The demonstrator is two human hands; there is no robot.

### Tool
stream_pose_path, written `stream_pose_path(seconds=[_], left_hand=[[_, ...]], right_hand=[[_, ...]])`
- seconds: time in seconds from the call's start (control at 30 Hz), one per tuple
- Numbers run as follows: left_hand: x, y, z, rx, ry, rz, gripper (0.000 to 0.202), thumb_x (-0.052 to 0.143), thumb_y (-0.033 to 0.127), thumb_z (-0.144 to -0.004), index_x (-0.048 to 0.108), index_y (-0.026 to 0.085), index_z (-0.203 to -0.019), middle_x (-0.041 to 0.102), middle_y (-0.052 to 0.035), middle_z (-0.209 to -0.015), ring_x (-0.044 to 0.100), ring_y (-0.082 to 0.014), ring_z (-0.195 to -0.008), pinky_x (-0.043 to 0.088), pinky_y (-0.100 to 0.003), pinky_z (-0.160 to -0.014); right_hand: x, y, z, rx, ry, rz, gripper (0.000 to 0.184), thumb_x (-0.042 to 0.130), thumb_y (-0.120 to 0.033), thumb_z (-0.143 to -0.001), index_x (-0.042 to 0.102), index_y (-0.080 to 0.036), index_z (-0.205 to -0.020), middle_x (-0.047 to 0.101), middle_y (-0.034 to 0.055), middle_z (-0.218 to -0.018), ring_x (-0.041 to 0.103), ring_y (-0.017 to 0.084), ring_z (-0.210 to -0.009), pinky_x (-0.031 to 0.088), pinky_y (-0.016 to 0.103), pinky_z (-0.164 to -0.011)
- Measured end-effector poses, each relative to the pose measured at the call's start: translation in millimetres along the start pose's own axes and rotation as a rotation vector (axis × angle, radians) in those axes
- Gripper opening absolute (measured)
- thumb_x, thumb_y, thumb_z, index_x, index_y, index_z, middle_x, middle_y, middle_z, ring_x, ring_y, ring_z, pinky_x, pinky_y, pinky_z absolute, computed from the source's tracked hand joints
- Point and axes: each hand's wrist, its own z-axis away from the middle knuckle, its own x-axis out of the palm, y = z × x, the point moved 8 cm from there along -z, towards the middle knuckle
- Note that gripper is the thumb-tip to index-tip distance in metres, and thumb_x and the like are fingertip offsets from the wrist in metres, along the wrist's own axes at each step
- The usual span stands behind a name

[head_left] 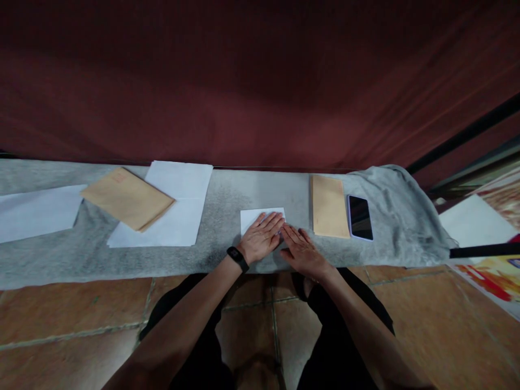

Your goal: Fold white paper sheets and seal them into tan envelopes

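A small white sheet of paper [249, 218], seemingly folded, lies on the grey cloth in front of me. Flat on top of it rests my left hand [262, 237], fingers stretched out toward the upper right and covering much of the paper. My right hand [301, 250] lies at the paper's right edge with its fingers extended, the tips meeting the left hand's fingers. Neither hand grips anything. To the right of my right hand is a stack of brown envelopes [330, 207].
A phone [361, 218] lies right of the envelopes. At left, more brown envelopes [128, 197] overlap white sheets [182, 216], with another white sheet [36, 213] farther left. The grey cloth [227, 189] covers a narrow surface against a dark red hanging [260, 124].
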Motion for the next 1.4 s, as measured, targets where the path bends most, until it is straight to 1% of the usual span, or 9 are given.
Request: stream_pose_path(seconds=[0.17, 0.33, 0.57, 0.77, 0.9, 1.03, 1.17, 1.27, 1.4], left_hand=[[4.2, -8, -14, -0.011, 0.008, 0.008, 0.052, 0.03, 0.03, -0.106, 0.043, 0.02, -0.155, 0.04, -0.0044, -0.164, 0.03, -0.018, -0.155, 0.018, -0.045, -0.13], [9.4, -16, -25, -0.066, -0.024, -0.001, 0.054, 0.027, 0.031, -0.107, 0.04, 0.017, -0.157, 0.035, -0.0046, -0.167, 0.027, -0.0195, -0.156, 0.016, -0.046, -0.131], [8.2, -18, -28, -0.099, -0.002, -0.019, 0.054, 0.03, 0.032, -0.106, 0.04, 0.018, -0.157, 0.036, -0.0049, -0.166, 0.028, -0.0221, -0.156, 0.017, -0.048, -0.131], [9.3, -7, -16, -0.044, -0.007, -0.017, 0.053, 0.031, 0.032, -0.106, 0.041, 0.018, -0.157, 0.036, -0.0057, -0.166, 0.027, -0.0203, -0.156, 0.018, -0.047, -0.131], [5.5, 3, -5, 0.0, -0.032, -0.01, 0.053, 0.032, 0.034, -0.107, 0.041, 0.019, -0.157, 0.039, -0.0055, -0.165, 0.027, -0.0212, -0.156, 0.018, -0.047, -0.131], [0.6, 16, 8, 0.049, -0.048, 0.008, 0.051, 0.032, 0.038, -0.108, 0.045, 0.019, -0.154, 0.042, -0.0034, -0.164, 0.026, -0.0217, -0.157, 0.016, -0.047, -0.131], [-0.1, 26, 19, 0.12, -0.069, 0.033, 0.052, 0.036, 0.042, -0.107, 0.049, 0.017, -0.151, 0.046, -0.0062, -0.161, 0.03, -0.0223, -0.155, 0.019, -0.046, -0.131], [-2.2, 26, 22, 0.152, -0.1, 0.075, 0.05, 0.035, 0.04, -0.107, 0.053, 0.015, -0.147, 0.051, -0.0088, -0.157, 0.041, -0.0202, -0.15, 0.025, -0.042, -0.129], [-12.3, 13, 20, 0.055, -0.064, 0.129, 0.046, 0.031, 0.028, -0.106, 0.06, 0.015, -0.14, 0.061, -0.0092, -0.148, 0.051, -0.0165, -0.143, 0.034, -0.037, -0.126]], right_hand=[[-3, -3, 3, -0.033, 0.016, 0.027, 0.064, 0.047, -0.036, -0.101, 0.036, -0.012, -0.159, 0.027, 0.0154, -0.168, 0.031, 0.029, -0.155, 0.019, 0.053, -0.128], [-4, -4, 3, -0.028, -0.004, 0.023, 0.064, 0.047, -0.034, -0.101, 0.036, -0.011, -0.16, 0.026, 0.0141, -0.169, 0.032, 0.029, -0.155, 0.019, 0.052, -0.128], [-9, 0, 0, -0.027, -0.028, -0.031, 0.062, 0.049, -0.035, -0.102, 0.038, -0.014, -0.159, 0.029, 0.0137, -0.168, 0.033, 0.029, -0.154, 0.022, 0.053, -0.127], [-28, 13, -7, -0.057, 0.022, -0.155, 0.045, 0.043, -0.026, -0.104, 0.056, -0.026, -0.147, 0.049, 0.0055, -0.159, 0.047, 0.02, -0.146, 0.033, 0.047, -0.123], [-43, 15, -12, -0.06, 0.084, -0.199, 0.038, 0.041, -0.023, -0.105, 0.066, -0.025, -0.134, 0.063, 0.0051, -0.145, 0.06, 0.018, -0.132, 0.044, 0.037, -0.115], [-49, 24, -18, 0.057, 0.137, -0.242, 0.038, 0.037, -0.024, -0.107, 0.067, -0.023, -0.131, 0.074, 0.0063, -0.125, 0.07, 0.018, -0.114, 0.052, 0.03, -0.101], [-49, 23, -29, 0.045, 0.225, -0.277, 0.041, 0.037, -0.029, -0.108, 0.062, -0.021, -0.139, 0.066, 0.0081, -0.14, 0.063, 0.018, -0.127, 0.048, 0.033, -0.111], [-39, 15, -39, -0.017, 0.205, -0.247, 0.046, 0.036, -0.031, -0.108, 0.055, -0.017, -0.147, 0.056, 0.0097, -0.153, 0.051, 0.018, -0.142, 0.04, 0.036, -0.121], [-30, 9, -48, -0.032, 0.179, -0.148, 0.05, 0.032, -0.03, -0.108, 0.051, -0.015, -0.152, 0.045, 0.0102, -0.161, 0.04, 0.019, -0.151, 0.032, 0.043, -0.126]])
